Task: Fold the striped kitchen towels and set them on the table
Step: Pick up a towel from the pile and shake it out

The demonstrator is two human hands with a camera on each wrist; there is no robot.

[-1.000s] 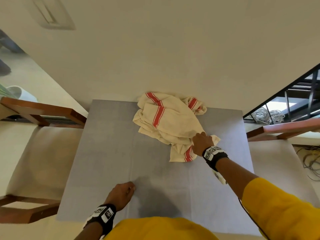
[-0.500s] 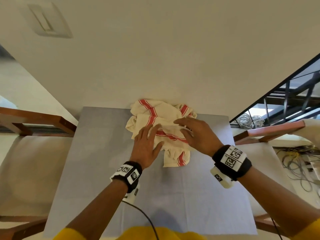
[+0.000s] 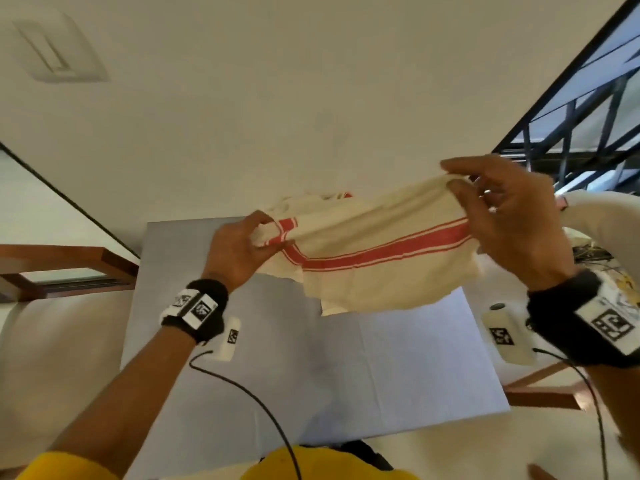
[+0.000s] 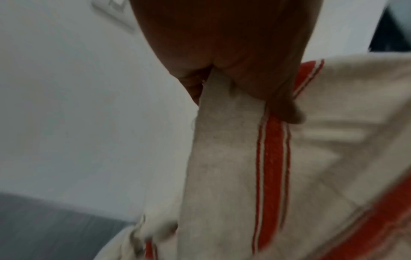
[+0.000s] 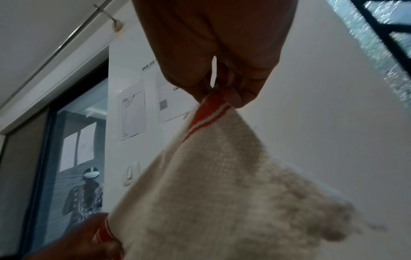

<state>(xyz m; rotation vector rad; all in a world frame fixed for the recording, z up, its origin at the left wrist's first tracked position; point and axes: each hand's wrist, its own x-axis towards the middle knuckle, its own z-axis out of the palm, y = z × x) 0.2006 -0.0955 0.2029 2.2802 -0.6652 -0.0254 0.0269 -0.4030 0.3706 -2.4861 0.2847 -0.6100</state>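
Hands raised above the grey bench [image 3: 398, 368]: left hand [image 3: 239, 252] pinching one red-striped corner of the cream towel [image 3: 374, 258], right hand [image 3: 512, 223] pinching the opposite corner, cloth stretched between, clear of the bench. Beyond, more crumpled towels [image 3: 311, 199] at the far edge.

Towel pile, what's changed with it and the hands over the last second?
Both hands left the pile and came up holding one towel stretched between them: the left hand pinches its left end, the right hand its upper right edge. A second ago the left hand rested near the table's front edge. The other towels stayed at the far edge.
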